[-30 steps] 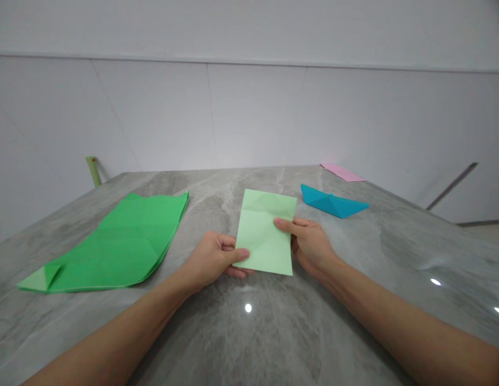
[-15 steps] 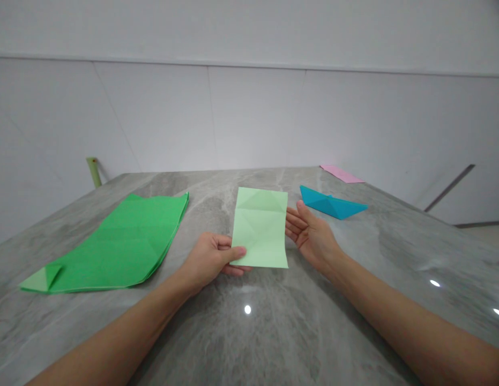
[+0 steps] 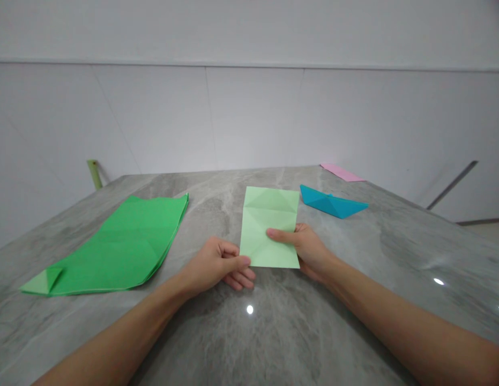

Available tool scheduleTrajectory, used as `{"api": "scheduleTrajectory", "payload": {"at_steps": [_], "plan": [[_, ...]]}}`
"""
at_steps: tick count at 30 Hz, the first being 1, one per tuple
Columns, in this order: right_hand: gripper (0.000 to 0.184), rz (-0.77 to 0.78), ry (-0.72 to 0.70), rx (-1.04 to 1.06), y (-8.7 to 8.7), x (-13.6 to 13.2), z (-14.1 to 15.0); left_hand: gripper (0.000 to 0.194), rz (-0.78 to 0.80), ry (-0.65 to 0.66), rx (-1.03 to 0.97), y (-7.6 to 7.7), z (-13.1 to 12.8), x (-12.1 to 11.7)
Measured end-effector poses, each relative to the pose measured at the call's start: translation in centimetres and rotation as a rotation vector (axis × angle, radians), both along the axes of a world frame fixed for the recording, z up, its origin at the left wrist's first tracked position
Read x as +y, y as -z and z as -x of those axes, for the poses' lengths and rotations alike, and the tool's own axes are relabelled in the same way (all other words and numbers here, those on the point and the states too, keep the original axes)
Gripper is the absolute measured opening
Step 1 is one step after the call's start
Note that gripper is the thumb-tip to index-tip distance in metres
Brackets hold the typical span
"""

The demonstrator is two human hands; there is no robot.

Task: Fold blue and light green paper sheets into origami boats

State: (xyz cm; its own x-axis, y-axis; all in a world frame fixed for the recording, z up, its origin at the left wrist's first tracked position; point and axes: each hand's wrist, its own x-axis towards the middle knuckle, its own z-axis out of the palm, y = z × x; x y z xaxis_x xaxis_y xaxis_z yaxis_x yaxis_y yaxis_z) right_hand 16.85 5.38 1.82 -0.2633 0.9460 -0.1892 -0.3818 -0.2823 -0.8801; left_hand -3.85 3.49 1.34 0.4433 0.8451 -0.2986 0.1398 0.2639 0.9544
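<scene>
A creased light green sheet of paper (image 3: 269, 214) is held up over the middle of the table, its fold lines showing. My right hand (image 3: 309, 246) grips its right side, thumb across the front and the other fingers mostly hidden behind. At the lower left corner, my left hand (image 3: 221, 265) has its thumb on the paper, with curled fingers below the edge. Just beyond my right hand lies a blue folded paper boat (image 3: 333, 205).
A stack of larger bright green sheets (image 3: 120, 241), one corner turned over, lies on the left of the grey marbled table (image 3: 281, 332). A pink paper (image 3: 342, 172) sits at the far right edge. Behind the table stands a white wall (image 3: 253, 118).
My right hand has closed on the sheet's right side, its thumb now in front. The sheet has shifted slightly right, and my left hand's fingers have slid down to its corner.
</scene>
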Motion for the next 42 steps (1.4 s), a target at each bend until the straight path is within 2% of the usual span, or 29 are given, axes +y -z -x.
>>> {"api": "scheduleTrajectory", "payload": {"at_steps": [5, 10, 13, 17, 21, 24, 27, 31, 35, 40, 42], "plan": [[0.03, 0.007, -0.019, 0.004, 0.2, -0.1, 0.1, 0.042, -0.036, 0.003, 0.003, -0.2, 0.1, 0.1], [0.034, -0.022, -0.065, -0.023, 1.1, -0.7, 1.0, 0.036, -0.161, -0.078, 0.025, 0.2, -0.7, 0.1], [0.036, -0.04, -0.026, -0.06, 1.4, -1.3, 1.6, 0.035, -0.202, -0.121, 0.047, 0.6, -1.0, 0.1], [0.038, -0.004, 0.013, -0.073, 1.2, -1.4, 1.7, 0.036, -0.164, -0.113, 0.015, 0.5, -1.2, 0.1], [0.03, 0.026, 0.047, -0.045, 0.8, -0.5, 0.9, 0.035, -0.135, -0.063, 0.015, 0.1, -1.1, 0.2], [0.025, -0.011, 0.093, -0.022, 0.6, 0.2, 0.3, 0.033, -0.132, -0.056, 0.017, 0.2, -0.9, 0.2], [0.023, -0.039, 0.108, -0.022, 0.8, 0.2, 0.3, 0.03, -0.111, -0.095, -0.023, 0.5, -0.9, 0.1], [0.026, -0.019, 0.058, -0.077, 1.2, -0.5, 1.1, 0.042, -0.042, -0.228, -0.096, 0.5, -1.0, -0.1], [0.026, -0.017, 0.088, -0.115, 1.1, -0.6, 1.2, 0.043, -0.011, -0.218, -0.11, 0.2, -1.0, -0.1], [0.028, -0.111, 0.189, -0.117, 0.5, -0.1, 0.6, 0.041, -0.012, -0.222, -0.1, -0.1, -1.0, -0.3], [0.028, -0.105, 0.156, -0.108, 0.6, -0.1, 0.6, 0.041, -0.014, -0.239, -0.095, 0.0, -1.0, -0.3]]}}
